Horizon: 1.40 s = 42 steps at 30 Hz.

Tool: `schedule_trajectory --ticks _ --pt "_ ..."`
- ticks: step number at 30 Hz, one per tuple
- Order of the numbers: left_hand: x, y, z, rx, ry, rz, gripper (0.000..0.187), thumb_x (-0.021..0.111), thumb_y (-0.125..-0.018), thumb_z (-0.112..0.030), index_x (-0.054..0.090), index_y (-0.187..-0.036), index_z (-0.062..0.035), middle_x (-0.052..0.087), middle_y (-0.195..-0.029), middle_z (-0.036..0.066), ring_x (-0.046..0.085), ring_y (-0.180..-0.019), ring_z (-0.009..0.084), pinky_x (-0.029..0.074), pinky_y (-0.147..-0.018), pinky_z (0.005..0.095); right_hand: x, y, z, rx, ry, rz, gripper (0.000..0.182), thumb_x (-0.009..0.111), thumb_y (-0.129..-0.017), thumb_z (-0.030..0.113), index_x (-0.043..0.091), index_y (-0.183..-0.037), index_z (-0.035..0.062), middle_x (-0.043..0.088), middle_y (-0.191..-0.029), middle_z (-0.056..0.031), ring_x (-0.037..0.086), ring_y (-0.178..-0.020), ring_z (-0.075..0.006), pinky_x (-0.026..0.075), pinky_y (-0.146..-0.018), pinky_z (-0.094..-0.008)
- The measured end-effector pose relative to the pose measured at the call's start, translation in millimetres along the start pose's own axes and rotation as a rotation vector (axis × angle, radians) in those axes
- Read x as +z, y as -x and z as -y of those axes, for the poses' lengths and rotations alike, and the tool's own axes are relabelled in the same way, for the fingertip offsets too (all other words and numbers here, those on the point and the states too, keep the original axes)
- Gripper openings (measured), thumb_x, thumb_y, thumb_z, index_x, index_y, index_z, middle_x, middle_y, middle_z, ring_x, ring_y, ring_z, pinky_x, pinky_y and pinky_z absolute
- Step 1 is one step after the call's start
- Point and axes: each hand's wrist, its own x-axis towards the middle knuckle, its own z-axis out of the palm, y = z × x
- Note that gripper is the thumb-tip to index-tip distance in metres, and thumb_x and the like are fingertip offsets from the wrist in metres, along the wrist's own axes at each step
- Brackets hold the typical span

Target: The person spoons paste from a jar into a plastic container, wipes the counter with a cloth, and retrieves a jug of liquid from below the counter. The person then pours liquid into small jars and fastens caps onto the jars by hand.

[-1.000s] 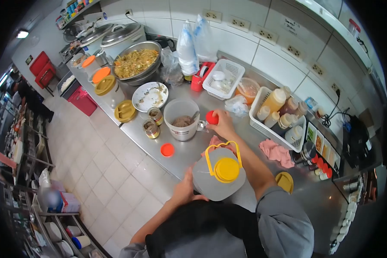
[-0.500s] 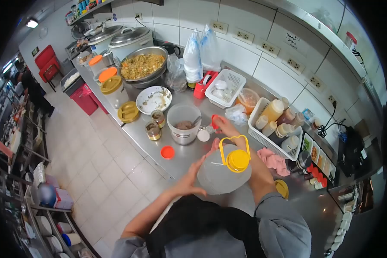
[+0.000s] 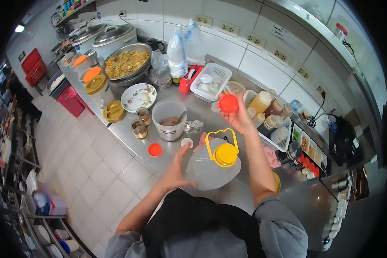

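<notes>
A large clear jug [image 3: 210,174] with a yellow cap and handle stands at the counter's front edge. Against its left side is my left hand [image 3: 176,170], thumb and fingers spread apart. My right hand [image 3: 238,116] is raised beyond the jug, its fingers around a round red lid [image 3: 228,103]. Left of the jug stands a clear tub [image 3: 170,122] with brown paste and a spoon inside. Another red lid [image 3: 155,149] and a small white disc [image 3: 186,142] lie near it. Two small glass jars [image 3: 139,129] stand left of the tub.
A bowl of noodles [image 3: 128,62] and a soiled white plate [image 3: 138,98] are at the back left. A white basket [image 3: 210,81] stands behind. Sauce bottles [image 3: 260,102] fill a basket at right, beside a pink cloth [image 3: 271,157]. A person [image 3: 23,99] stands far left.
My right hand has risen with the red lid, whose round face now shows. My left hand's fingers have opened slightly off the jug. The view has shifted, moving the counter items left.
</notes>
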Motion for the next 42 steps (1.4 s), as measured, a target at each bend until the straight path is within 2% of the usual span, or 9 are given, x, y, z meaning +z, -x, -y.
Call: schedule_trajectory --ticks 4,7,11,17,19,21,25,31,42 --pt "28 -3 -21 0.148 -0.066 0.015 0.131 0.093 -0.060 -0.044 0.014 -0.157 -0.0062 0.025 -0.158 0.024 0.028 -0.146 0.0406 0.027 -0.119 0.0480 35 28 48 -0.202 0.104 0.027 0.063 0.044 -0.102 0.059 0.052 -0.138 0.0093 0.065 -0.119 -0.0071 0.062 -0.099 -0.0126 0.050 -0.075 -0.0246" --pt "39 -11 -16 0.225 -0.221 -0.001 0.138 0.093 -0.059 -0.048 0.007 -0.158 -0.0048 0.021 -0.159 0.026 0.025 -0.146 0.0434 0.023 -0.120 0.0495 98 46 73 -0.356 0.350 0.079 0.047 0.065 -0.097 0.033 0.054 -0.136 0.0092 0.059 -0.127 -0.0049 0.056 -0.110 -0.0132 0.050 -0.084 -0.0265" --pt "62 -23 6 0.121 -0.176 -0.027 0.136 0.092 -0.057 -0.052 0.012 -0.156 -0.0013 0.021 -0.159 0.026 0.025 -0.145 0.0465 0.021 -0.121 0.0504 160 60 87 -0.383 0.917 0.113 0.064 0.083 -0.073 0.004 0.058 -0.132 0.0112 0.053 -0.127 -0.0021 0.055 -0.110 -0.0141 0.051 -0.091 -0.0309" --pt "34 -9 25 0.148 -0.432 0.010 0.112 0.091 -0.063 -0.046 0.035 -0.147 0.0039 0.038 -0.149 0.027 0.036 -0.139 0.0450 0.030 -0.116 0.0496 222 88 11 -0.253 1.079 0.055 0.057 0.086 -0.075 0.023 0.050 -0.117 0.0067 0.052 -0.112 -0.0081 0.056 -0.105 -0.0207 0.050 -0.086 -0.0356" --pt "8 12 33 -0.216 0.054 -0.217 0.089 0.086 -0.074 -0.031 0.041 -0.142 0.0047 0.048 -0.140 0.025 0.045 -0.132 0.0423 0.036 -0.111 0.0479 203 88 -50 -0.249 1.198 0.057 0.058 0.087 -0.075 0.029 0.047 -0.111 0.0048 0.051 -0.109 -0.0117 0.054 -0.104 -0.0277 0.049 -0.086 -0.0387" --pt "-24 48 130 -0.080 -0.634 -0.502 0.075 0.080 -0.079 -0.018 0.043 -0.140 0.0046 0.050 -0.136 0.023 0.049 -0.126 0.0403 0.039 -0.107 0.0454 174 96 -107 -0.252 1.303 0.032 0.057 0.086 -0.075 0.033 0.047 -0.105 0.0043 0.049 -0.106 -0.0141 0.053 -0.101 -0.0334 0.047 -0.086 -0.0406" --pt "-112 24 111 -0.210 -0.692 -0.884 0.084 0.083 -0.076 -0.021 0.039 -0.143 0.0051 0.049 -0.138 0.025 0.048 -0.128 0.0398 0.038 -0.109 0.0453 127 127 -179 -0.160 1.434 -0.002 0.054 0.084 -0.075 0.034 0.047 -0.100 0.0036 0.051 -0.107 -0.0155 0.052 -0.101 -0.0374 0.046 -0.087 -0.0441" --pt "-157 -20 148 -0.310 -0.712 -0.812 0.117 0.092 -0.065 -0.029 0.021 -0.154 0.0016 0.050 -0.138 0.025 0.051 -0.125 0.0389 0.041 -0.106 0.0436 107 151 -202 -0.195 1.548 -0.016 0.048 0.082 -0.076 0.029 0.053 -0.103 0.0006 0.056 -0.114 -0.0172 0.054 -0.106 -0.0367 0.048 -0.090 -0.0437" --pt "-143 -11 137 -0.386 -0.480 -0.876 0.126 0.092 -0.066 -0.023 0.009 -0.159 -0.0090 0.061 -0.122 0.022 0.062 -0.111 0.0354 0.048 -0.099 0.0417 100 157 -214 -0.143 1.651 -0.050 0.048 0.079 -0.079 0.031 0.056 -0.108 0.0007 0.058 -0.127 -0.0181 0.059 -0.111 -0.0329 0.052 -0.091 -0.0407"
